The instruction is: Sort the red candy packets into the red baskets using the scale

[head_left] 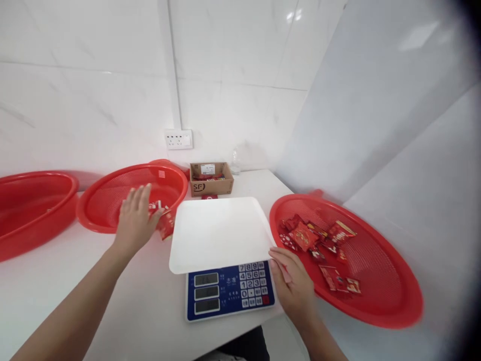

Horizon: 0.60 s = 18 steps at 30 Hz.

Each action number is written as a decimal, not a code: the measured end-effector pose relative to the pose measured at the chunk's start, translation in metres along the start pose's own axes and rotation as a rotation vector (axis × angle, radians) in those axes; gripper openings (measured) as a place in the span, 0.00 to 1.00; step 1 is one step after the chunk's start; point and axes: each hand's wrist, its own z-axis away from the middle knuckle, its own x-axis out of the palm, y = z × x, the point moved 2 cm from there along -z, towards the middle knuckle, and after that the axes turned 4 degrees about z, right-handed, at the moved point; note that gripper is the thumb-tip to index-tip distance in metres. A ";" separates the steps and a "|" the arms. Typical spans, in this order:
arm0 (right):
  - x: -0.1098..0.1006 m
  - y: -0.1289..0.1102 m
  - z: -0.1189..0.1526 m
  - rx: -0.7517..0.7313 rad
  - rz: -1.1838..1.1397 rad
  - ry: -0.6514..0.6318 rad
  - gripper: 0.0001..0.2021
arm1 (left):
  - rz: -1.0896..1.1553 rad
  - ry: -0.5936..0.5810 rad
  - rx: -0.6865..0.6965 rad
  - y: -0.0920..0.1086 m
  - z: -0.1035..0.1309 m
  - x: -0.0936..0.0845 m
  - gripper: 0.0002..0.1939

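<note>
My left hand (pixel 137 218) is over the near right side of the middle red basket (pixel 93 220), its fingers stretched out and its thumb apart. Right by the thumb tip is a red snack packet (pixel 166 225); I cannot tell whether they touch. A digital scale (pixel 230 291) with a bare white tray (pixel 221 230) stands in front of me. My right hand (pixel 295 283) is closed at the tray's near right corner. Between its thumb and fingers shows a small pinkish edge, too hidden to name. Small red packets (pixel 304 235) lie in the right basket (pixel 391 301).
Another red basket (pixel 41 235) stands at the far left. A cardboard box (pixel 212 187) with packets in it is behind the scale, with a red packet (pixel 209 197) before it. A clear bottle (pixel 235 163) stands near the wall, below and right of a socket (pixel 179 139).
</note>
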 end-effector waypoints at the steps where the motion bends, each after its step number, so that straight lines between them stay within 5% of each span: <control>1: 0.000 0.001 0.011 -0.013 0.013 0.028 0.10 | 0.010 0.031 0.006 -0.004 0.006 0.003 0.33; 5: 0.007 0.008 0.055 0.062 0.036 0.012 0.14 | 0.028 0.013 0.078 -0.012 0.025 0.020 0.32; 9: 0.019 0.025 0.078 0.367 -0.048 -0.064 0.22 | 0.099 0.009 0.171 -0.010 0.040 0.032 0.24; 14: 0.029 0.037 0.075 0.765 -0.284 -0.136 0.34 | 0.198 -0.181 0.119 -0.014 0.073 0.041 0.18; 18: 0.037 0.039 0.063 0.839 -0.355 -0.240 0.39 | 0.183 -0.328 0.098 -0.018 0.104 0.050 0.21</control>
